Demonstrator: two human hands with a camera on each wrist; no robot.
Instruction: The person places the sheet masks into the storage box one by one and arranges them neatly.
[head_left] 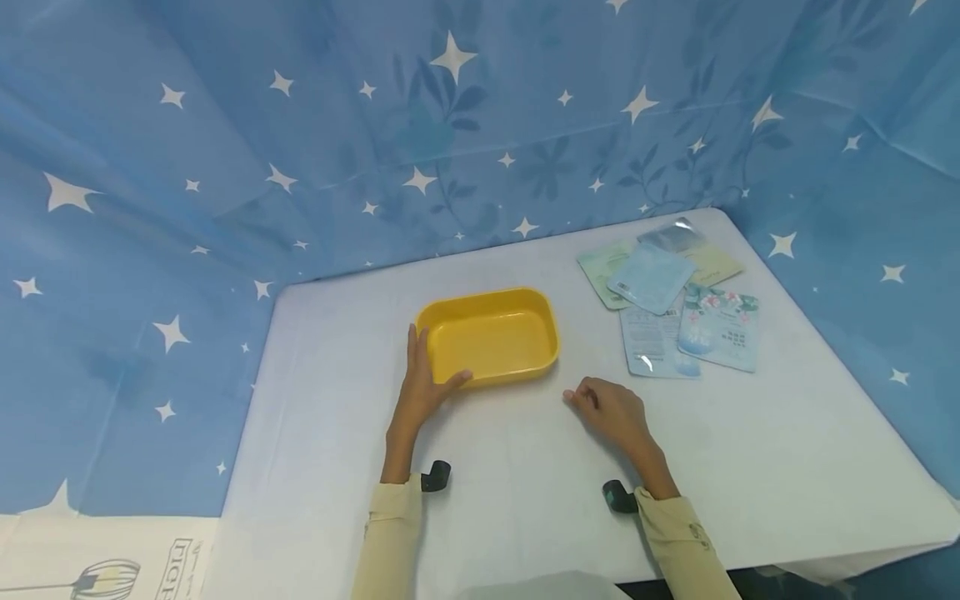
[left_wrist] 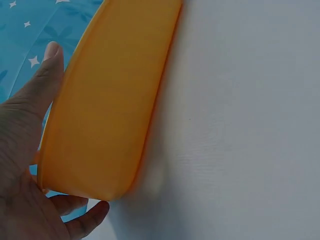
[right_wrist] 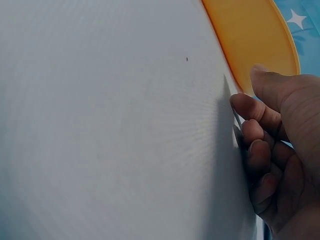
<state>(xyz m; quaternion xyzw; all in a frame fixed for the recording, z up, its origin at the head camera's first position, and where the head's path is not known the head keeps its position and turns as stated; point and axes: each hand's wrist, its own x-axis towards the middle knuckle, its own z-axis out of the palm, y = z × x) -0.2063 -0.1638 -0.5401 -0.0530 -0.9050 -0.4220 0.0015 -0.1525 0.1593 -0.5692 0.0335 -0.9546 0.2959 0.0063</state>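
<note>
Yellow tray [head_left: 491, 342] is set on the white counter [head_left: 510, 500], hollow side up. Its near left corner is held by the left hand [head_left: 422, 387]: the thumb is laid over the near rim and the fingers are placed along the left end, so that the corner is pinched in the grip. In the left wrist view, two fingertips are seen curled at the end of the tray.

The right hand [head_left: 611, 412] is held near the tray's near right corner, apart from it. Its grip is loosely curled and free, with the thumb close to the forefinger; whether the counter is touched by it cannot be told.

Flat packets are spread in an overlapping group to the right of the tray. On the tray's side of the group, a green packet [head_left: 596, 273] is partly covered by a blue packet [head_left: 651, 277]. Farther from the tray, a yellowish packet [head_left: 718, 263] is also overlapped by the blue one. Nearer the person, a pale printed packet [head_left: 651, 343] is partly covered by a flowered packet [head_left: 718, 333], placed farther right of the tray.

Beyond the tray, a blue curtain [head_left: 337, 142] with white stars is hung.
</note>
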